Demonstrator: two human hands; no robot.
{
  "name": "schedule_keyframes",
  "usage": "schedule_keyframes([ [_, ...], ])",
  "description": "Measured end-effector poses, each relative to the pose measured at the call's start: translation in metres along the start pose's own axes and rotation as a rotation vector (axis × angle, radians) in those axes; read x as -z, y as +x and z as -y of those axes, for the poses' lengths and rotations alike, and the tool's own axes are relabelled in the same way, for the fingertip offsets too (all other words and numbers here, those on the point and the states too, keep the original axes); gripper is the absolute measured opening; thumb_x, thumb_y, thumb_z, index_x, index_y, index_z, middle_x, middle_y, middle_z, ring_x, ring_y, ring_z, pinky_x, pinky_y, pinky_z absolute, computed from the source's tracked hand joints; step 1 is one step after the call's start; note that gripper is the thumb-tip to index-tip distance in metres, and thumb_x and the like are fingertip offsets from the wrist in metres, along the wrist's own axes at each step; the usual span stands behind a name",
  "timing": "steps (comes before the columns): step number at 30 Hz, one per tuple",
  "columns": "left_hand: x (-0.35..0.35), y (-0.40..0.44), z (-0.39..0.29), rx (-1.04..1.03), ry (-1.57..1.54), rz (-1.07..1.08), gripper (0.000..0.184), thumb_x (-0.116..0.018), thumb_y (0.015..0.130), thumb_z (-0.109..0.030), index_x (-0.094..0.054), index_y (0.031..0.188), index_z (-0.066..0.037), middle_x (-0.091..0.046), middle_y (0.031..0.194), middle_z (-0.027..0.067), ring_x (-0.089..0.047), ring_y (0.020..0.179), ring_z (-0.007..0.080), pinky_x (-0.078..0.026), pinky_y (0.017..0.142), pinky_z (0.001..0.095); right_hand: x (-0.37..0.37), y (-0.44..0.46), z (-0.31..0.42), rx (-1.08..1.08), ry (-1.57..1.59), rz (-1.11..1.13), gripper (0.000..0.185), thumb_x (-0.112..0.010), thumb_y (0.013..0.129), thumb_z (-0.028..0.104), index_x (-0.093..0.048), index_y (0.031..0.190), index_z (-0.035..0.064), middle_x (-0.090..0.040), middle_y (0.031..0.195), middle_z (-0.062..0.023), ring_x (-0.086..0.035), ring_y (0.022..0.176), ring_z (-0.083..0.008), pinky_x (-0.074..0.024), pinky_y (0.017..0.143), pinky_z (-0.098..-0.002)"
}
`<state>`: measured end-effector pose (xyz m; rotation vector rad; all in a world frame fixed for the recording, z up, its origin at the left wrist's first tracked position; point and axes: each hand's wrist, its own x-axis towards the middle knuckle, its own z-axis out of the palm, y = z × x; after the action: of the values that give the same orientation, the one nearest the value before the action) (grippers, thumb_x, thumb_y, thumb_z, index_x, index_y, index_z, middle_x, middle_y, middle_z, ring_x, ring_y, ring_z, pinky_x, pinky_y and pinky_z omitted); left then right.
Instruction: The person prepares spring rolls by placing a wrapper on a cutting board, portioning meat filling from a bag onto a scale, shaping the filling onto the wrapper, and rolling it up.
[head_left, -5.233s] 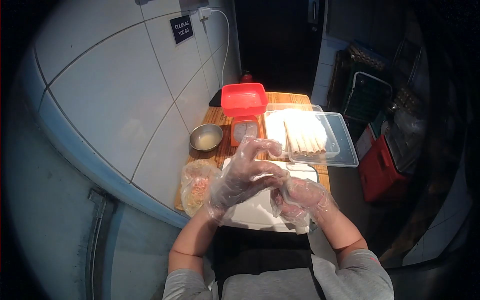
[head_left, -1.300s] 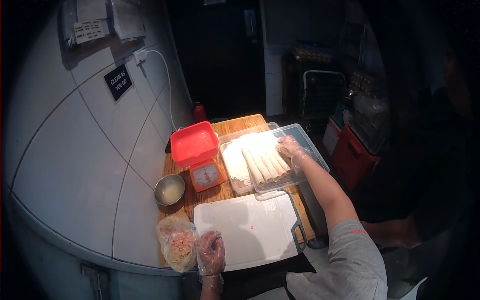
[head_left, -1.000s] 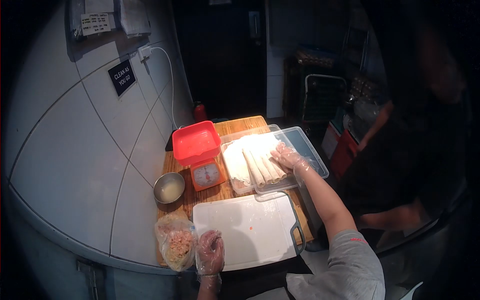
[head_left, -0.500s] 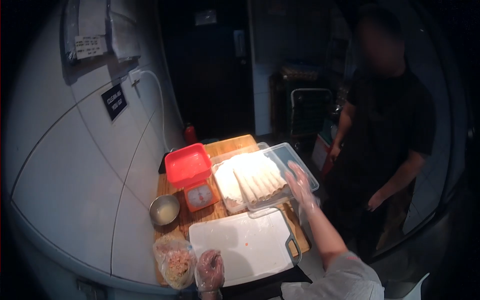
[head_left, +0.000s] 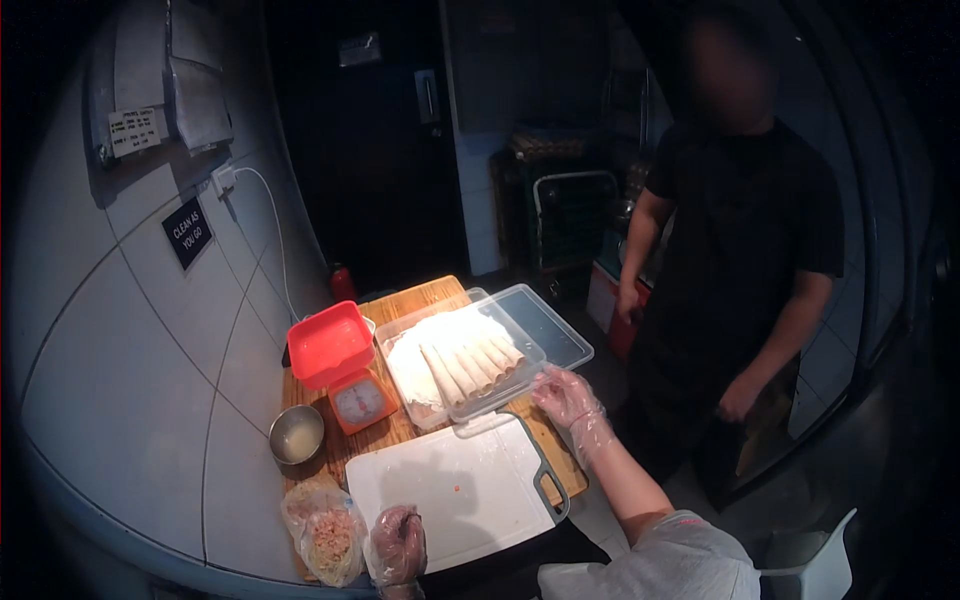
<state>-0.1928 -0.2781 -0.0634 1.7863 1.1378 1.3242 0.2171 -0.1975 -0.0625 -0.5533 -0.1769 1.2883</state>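
My right hand (head_left: 566,396), in a clear plastic glove, has its bent fingers and thumb at the near right corner of a clear plastic tray (head_left: 508,396). Several pale rolled wrappers (head_left: 466,366) lie side by side in this tray. It overlaps a clear container of white flour-like powder (head_left: 408,352). My left hand (head_left: 398,545), also gloved, is closed with curled fingers over the near left corner of a white cutting board (head_left: 455,500); whatever it might hold is hidden. Beside it is a plastic bag (head_left: 330,535) of chopped pinkish filling.
A red basin (head_left: 332,345) sits on an orange dial scale (head_left: 362,400). A metal bowl (head_left: 296,434) with pale liquid stands at the table's left edge. On the right, a person in dark clothes (head_left: 735,240) stands close. A white chair (head_left: 820,565) is at lower right.
My right hand has drawn back from over the tray's right side to its near corner, its fingers now bent. My left hand stays by the bag. The whole view has shifted.
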Motion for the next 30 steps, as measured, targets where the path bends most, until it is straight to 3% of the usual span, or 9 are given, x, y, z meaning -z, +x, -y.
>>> schedule_keyframes([
  [5, 0.000, 0.005, -0.002, -0.038, 0.074, 0.056, 0.014, -0.065, 0.086, 0.000, -0.070, 0.099, 0.002, -0.069, 0.098, 0.0151, -0.068, 0.089, 0.0268, -0.055, 0.080, 0.0356, -0.021, 0.018, -0.018, -0.106, -0.140, 0.266, 0.049, -0.065, 0.093, 0.013, -0.051, 0.140, 0.0121, -0.066, 0.104, -0.0117, -0.066, 0.098, -0.0258, -0.0585, 0.080, -0.0474],
  [6, -0.001, 0.006, 0.004, -0.061, 0.081, 0.070, 0.014, -0.064, 0.086, 0.001, -0.069, 0.100, 0.002, -0.069, 0.099, 0.0142, -0.068, 0.089, 0.0241, -0.055, 0.080, 0.0338, -0.041, 0.002, -0.018, -0.125, -0.143, 0.182, 0.068, -0.064, 0.089, 0.007, -0.037, 0.151, 0.0154, -0.060, 0.123, -0.0191, -0.060, 0.116, -0.0428, -0.0580, 0.087, -0.0599],
  [9, 0.005, 0.008, -0.011, -0.109, 0.202, 0.099, 0.014, -0.064, 0.087, 0.001, -0.069, 0.100, 0.003, -0.068, 0.099, 0.0144, -0.068, 0.088, 0.0230, -0.055, 0.080, 0.0327, -0.047, 0.002, -0.031, -0.135, -0.094, 0.252, 0.086, -0.059, 0.085, 0.001, -0.020, 0.159, 0.0207, -0.045, 0.142, -0.0220, -0.054, 0.120, -0.0517, -0.0572, 0.087, -0.0645],
  [10, 0.007, 0.010, -0.023, -0.112, 0.263, 0.111, 0.015, -0.064, 0.087, 0.001, -0.069, 0.100, 0.003, -0.069, 0.098, 0.0149, -0.069, 0.088, 0.0239, -0.055, 0.080, 0.0330, -0.041, 0.010, -0.032, -0.182, -0.078, 0.265, 0.097, -0.056, 0.082, -0.002, -0.007, 0.162, 0.0220, -0.029, 0.153, -0.0220, -0.048, 0.125, -0.0571, -0.0549, 0.089, -0.0682],
  [16, 0.006, 0.007, -0.024, -0.072, 0.198, 0.073, 0.015, -0.066, 0.086, 0.000, -0.070, 0.101, -0.001, -0.070, 0.098, 0.0178, -0.069, 0.093, 0.0330, -0.055, 0.083, 0.0385, -0.026, -0.002, -0.041, -0.031, 0.080, 0.295, 0.089, -0.057, 0.079, 0.001, -0.021, 0.158, 0.0169, -0.035, 0.156, -0.0186, -0.049, 0.128, -0.0559, -0.0593, 0.082, -0.0615],
  [23, -0.003, 0.010, 0.001, 0.079, -0.146, 0.080, 0.017, -0.064, 0.087, 0.002, -0.070, 0.102, -0.002, -0.070, 0.097, 0.0143, -0.069, 0.091, 0.0294, -0.055, 0.082, 0.0373, -0.008, -0.043, 0.005, 0.027, 0.034, 0.429, 0.082, -0.056, 0.078, 0.006, -0.031, 0.156, 0.0154, -0.046, 0.147, -0.0153, -0.055, 0.123, -0.0501, -0.0626, 0.076, -0.0523],
  [26, -0.006, 0.054, -0.035, -0.267, 0.115, 0.150, 0.018, -0.064, 0.086, 0.003, -0.070, 0.102, -0.003, -0.070, 0.098, 0.0139, -0.068, 0.092, 0.0300, -0.055, 0.082, 0.0386, 0.000, -0.085, 0.037, 0.098, -0.090, 0.307, 0.087, -0.058, 0.075, 0.008, -0.030, 0.157, 0.0135, -0.046, 0.148, -0.0161, -0.048, 0.132, -0.0446, -0.0591, 0.061, -0.0369],
  [27, -0.013, 0.072, -0.040, -0.294, 0.105, 0.176, 0.019, -0.064, 0.085, 0.003, -0.070, 0.102, -0.003, -0.070, 0.098, 0.0139, -0.068, 0.093, 0.0307, -0.055, 0.083, 0.0393, 0.020, -0.091, 0.052, 0.086, -0.096, 0.390, 0.089, -0.058, 0.074, 0.009, -0.029, 0.157, 0.0101, -0.043, 0.152, -0.0181, -0.044, 0.137, -0.0458, -0.0605, 0.081, -0.0465],
  [30, -0.048, 0.135, -0.038, -0.433, 0.120, 0.232, 0.017, -0.063, 0.088, 0.001, -0.071, 0.102, -0.004, -0.070, 0.099, 0.0149, -0.069, 0.095, 0.0315, -0.055, 0.085, 0.0402, 0.008, -0.144, 0.075, 0.173, -0.136, 0.339, 0.092, -0.058, 0.072, 0.009, -0.024, 0.158, 0.0036, -0.035, 0.158, -0.0221, -0.037, 0.142, -0.0476, -0.0358, 0.114, -0.0605],
])
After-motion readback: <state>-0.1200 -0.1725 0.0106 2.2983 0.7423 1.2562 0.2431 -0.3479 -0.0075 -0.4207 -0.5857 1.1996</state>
